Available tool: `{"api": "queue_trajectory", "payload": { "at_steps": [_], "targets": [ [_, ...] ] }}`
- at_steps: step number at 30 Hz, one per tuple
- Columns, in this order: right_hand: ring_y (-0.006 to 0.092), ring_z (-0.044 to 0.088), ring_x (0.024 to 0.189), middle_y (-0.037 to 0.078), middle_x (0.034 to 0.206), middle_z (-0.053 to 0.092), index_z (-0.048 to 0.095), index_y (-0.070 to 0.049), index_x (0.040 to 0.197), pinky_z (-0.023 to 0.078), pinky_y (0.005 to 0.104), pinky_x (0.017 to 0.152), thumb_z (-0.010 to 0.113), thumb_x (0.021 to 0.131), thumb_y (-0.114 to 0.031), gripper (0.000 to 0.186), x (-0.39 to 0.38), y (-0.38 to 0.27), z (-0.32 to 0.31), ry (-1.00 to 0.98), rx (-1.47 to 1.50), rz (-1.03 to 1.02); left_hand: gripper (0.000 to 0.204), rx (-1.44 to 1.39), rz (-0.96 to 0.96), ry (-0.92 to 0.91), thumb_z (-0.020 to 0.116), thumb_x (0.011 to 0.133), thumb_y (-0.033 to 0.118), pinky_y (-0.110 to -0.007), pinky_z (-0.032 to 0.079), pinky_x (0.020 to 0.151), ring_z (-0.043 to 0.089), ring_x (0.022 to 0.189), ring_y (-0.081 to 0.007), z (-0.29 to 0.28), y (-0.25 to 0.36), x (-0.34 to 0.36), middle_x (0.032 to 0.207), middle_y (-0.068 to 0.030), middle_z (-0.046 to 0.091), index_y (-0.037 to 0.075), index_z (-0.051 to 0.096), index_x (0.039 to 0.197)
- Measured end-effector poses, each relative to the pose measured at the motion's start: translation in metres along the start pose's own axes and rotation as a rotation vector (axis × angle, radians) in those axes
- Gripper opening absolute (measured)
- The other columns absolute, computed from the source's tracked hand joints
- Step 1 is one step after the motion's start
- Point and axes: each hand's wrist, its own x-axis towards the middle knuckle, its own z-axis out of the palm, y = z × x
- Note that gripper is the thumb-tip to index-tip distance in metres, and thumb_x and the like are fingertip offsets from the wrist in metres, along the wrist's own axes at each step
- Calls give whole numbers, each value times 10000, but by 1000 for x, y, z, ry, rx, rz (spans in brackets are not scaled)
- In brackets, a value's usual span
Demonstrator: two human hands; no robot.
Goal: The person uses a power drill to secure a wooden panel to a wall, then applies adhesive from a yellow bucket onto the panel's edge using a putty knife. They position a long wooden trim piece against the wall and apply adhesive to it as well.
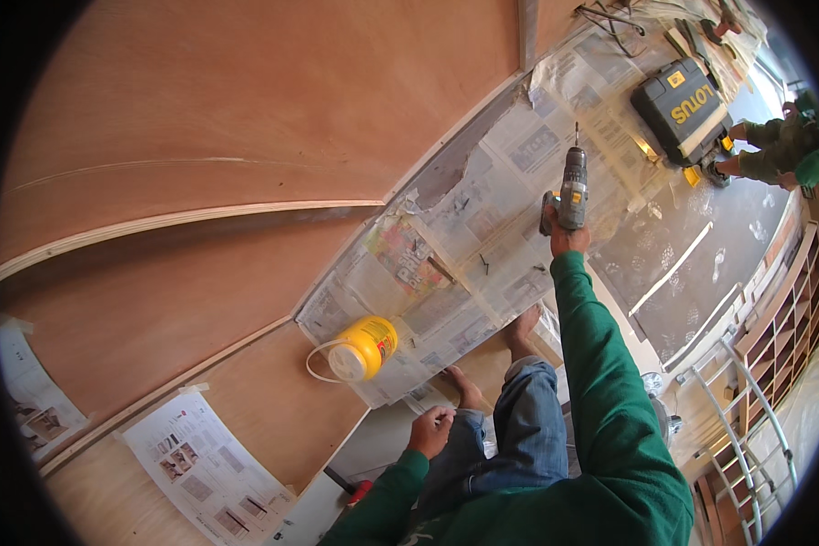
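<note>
My right hand (571, 235) is wrapped round the grip of a grey-and-black cordless drill (573, 187), held over newspaper-covered flooring (510, 246) with its bit pointing away from me. My left hand (430, 430) is closed in a pinch near my knee, on something too small to make out. A yellow jug (373, 348) with a white lid and handle lies on its side to the left, where the newspaper meets a plywood ledge (291, 391). My bare feet show below the newspaper's near edge.
Another person (773, 146) reaches toward a black tool case (678, 114) at upper right. Plywood panels (246, 109) with wooden battens rise on the left, beside printed sheets (205, 469). A wooden grid frame (783, 318) and a metal ladder-like frame (737, 437) stand at lower right.
</note>
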Motion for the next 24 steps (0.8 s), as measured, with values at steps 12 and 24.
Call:
{"api": "queue_trajectory", "payload": {
  "at_steps": [12, 24],
  "targets": [
    [181, 640, 1025, 85, 1142, 702, 663, -37, 1252, 491, 353, 942, 853, 806, -413, 613, 11, 53, 31, -104, 73, -167, 268, -2, 318, 229, 713, 851, 143, -443, 551, 803, 709, 915, -363, 17, 45, 181, 899, -157, 727, 44, 560, 1048],
    [276, 565, 1274, 168, 1443, 543, 446, -39, 1490, 424, 379, 1082, 772, 842, -540, 882, 35, 76, 18, -160, -114, -285, 209, 104, 90, 418, 712, 844, 178, -459, 544, 756, 703, 880, -344, 17, 57, 243, 870, -124, 719, 94, 609, 1005]
  ]
}}
